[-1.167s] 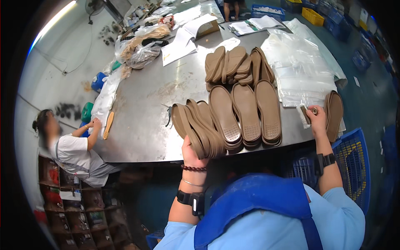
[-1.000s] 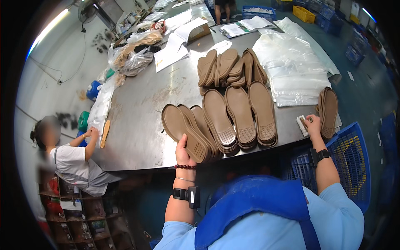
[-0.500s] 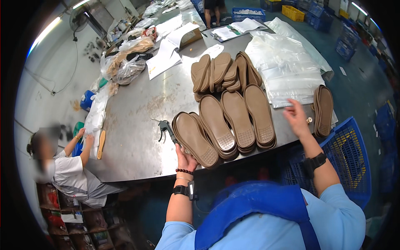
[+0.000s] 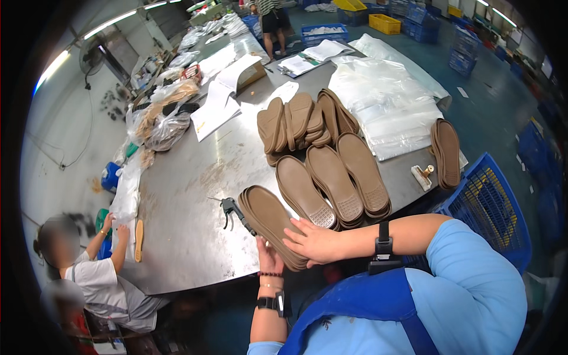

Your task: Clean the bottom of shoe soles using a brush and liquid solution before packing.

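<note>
A stack of brown shoe soles (image 4: 263, 216) lies slanted at the table's near edge, its near end overhanging the edge. My left hand (image 4: 269, 257) grips its left side near that end, fingers partly hidden under it. From the right, my right hand (image 4: 313, 241) is closed over the stack's near right side, fingers across the top sole and the thumb hidden. Beside it stand three more stacks of soles (image 4: 305, 186) in a row, with a loose pile of soles (image 4: 296, 121) behind them. A dark air blow gun (image 4: 232, 214) rests just left of the held stack.
Clear plastic bags (image 4: 384, 109) lie at the right, by another sole stack (image 4: 447, 154) and a white block with a brass knob (image 4: 423, 176). A blue crate (image 4: 491, 207) stands below the right edge. A co-worker (image 4: 100, 278) works at the left; another person (image 4: 272, 23) stands far back.
My right hand has come left from beside the plastic bags onto the leftmost stack of soles. My left hand stays on that stack. The whole view has shifted a little.
</note>
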### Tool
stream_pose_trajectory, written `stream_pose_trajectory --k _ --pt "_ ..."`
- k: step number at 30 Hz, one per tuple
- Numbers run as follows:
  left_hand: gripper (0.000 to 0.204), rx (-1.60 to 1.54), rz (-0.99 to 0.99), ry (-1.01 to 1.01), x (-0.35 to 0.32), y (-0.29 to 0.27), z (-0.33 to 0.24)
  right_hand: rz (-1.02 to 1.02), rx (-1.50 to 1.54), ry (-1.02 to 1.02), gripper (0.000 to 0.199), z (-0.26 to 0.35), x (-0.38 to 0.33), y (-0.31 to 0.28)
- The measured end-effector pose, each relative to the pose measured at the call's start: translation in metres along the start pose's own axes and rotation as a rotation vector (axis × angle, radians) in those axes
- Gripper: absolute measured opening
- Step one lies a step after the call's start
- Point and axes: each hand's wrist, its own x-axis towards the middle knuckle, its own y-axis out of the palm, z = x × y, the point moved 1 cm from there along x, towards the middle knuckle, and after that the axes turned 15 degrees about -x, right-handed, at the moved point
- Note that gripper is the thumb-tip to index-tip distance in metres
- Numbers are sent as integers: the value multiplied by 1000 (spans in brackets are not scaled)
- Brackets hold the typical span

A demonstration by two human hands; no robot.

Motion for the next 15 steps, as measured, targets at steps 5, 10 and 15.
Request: stream_pose_trajectory --k 5,10,15 --pt "57 -4 159 127 -28 52 -34 -222 42 -12 89 -13 -22 -39" --pt "86 442 567 222 -18 168 -51 -423 27 196 88 -37 -68 -101" --pt "81 623 443 -2 10 190 -1 -318 98 469 87 -68 -138 -80"
